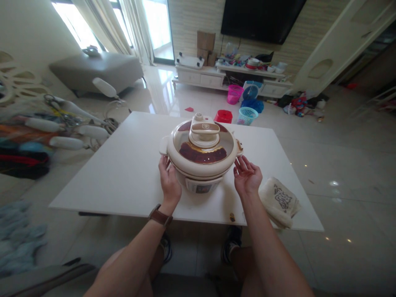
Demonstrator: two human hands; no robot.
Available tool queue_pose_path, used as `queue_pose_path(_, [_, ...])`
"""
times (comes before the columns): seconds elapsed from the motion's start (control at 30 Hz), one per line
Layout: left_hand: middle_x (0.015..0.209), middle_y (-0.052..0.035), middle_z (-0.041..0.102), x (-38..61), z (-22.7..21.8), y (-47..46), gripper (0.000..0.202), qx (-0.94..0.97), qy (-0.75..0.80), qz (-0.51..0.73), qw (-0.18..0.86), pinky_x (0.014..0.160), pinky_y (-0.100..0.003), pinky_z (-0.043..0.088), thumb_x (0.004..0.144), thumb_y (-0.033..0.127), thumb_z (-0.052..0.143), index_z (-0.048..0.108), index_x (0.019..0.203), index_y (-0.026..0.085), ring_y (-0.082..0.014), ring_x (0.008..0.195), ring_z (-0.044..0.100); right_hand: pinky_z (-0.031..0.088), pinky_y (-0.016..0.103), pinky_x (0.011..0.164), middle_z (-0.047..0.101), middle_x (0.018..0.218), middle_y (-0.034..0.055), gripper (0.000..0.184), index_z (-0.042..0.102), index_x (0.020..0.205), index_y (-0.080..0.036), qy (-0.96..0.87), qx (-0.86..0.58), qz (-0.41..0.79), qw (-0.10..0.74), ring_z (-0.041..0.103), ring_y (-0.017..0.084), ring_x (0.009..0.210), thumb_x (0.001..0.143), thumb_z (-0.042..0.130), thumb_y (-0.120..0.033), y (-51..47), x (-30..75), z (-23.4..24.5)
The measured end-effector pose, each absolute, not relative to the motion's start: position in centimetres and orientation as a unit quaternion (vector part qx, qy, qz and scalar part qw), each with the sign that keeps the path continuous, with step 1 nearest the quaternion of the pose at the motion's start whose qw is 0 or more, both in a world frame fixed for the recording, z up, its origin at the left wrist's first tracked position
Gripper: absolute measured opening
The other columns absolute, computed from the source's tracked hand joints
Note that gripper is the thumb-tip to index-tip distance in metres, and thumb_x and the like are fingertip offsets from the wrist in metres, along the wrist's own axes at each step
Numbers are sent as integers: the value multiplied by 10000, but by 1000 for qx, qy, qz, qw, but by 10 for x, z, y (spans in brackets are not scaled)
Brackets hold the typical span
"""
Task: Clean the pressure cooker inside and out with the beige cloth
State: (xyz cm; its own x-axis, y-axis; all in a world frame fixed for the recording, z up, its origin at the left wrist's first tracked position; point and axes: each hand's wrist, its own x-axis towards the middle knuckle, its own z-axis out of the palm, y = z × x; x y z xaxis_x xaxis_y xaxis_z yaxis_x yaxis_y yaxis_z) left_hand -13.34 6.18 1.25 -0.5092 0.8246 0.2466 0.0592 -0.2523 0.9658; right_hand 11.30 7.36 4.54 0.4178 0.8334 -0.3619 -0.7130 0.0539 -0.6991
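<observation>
The cooker (201, 163) stands upright near the middle of the white table (130, 165), a little toward our edge, and its round cream body has no long axis of its own that we can see. What gives it a direction is its fittings. The label panel (202, 187) low on its wall faces us, a side lug (163, 145) sticks out to the left with its partner on the right, and the small knob (198, 116) on the lid sits on the far side, away from us. The lid (202, 142) is on and lies level, and its bar-shaped handle (204, 128) runs across our view from left to right. Our left hand (169, 181), with a brown watch (160, 215) at the wrist, lies against the left wall of the cooker below the rim. Its fingers are stretched upward along the side and are not closed round anything. Our right hand (247, 176) is just beside the right wall with the palm turned inward and the fingers spread open. The fingertips are close to the rim, but we cannot tell whether they touch it. A folded cloth (279, 201) with a dark pattern lies on the table just to the right of that hand, near the corner. Beyond the table, on the floor, stand a pink basket (234, 94) and a blue basket (247, 115).
</observation>
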Motion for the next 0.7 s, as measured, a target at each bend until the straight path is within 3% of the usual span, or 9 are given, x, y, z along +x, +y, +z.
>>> queue_pose_path(0.27, [1602,-100,512,-142,19,60,539,426,578,633,289,1294,-409,265,1038,359,429,552,1526,168,-237,1534,412,484,312,824,793,1128,41,334,755,1009,-213,-75,-431,539,720,666,182,1176,844,492,-335,70,103,50])
queue_pose_path(0.5, [1638,-99,457,-146,14,65,585,459,584,609,279,1300,-396,237,1032,357,437,473,1582,162,-246,1559,368,479,339,918,750,1272,19,378,721,1129,-260,-116,-440,515,727,625,185,1277,840,496,-355,66,94,48])
queue_pose_path(0.7, [1665,-74,414,-146,11,87,583,463,552,621,309,1291,-409,258,1038,371,403,464,1591,197,-245,1574,338,488,368,1018,640,1470,3,472,680,1252,-310,-171,-470,457,735,558,196,1396,789,598,-348,59,80,41])
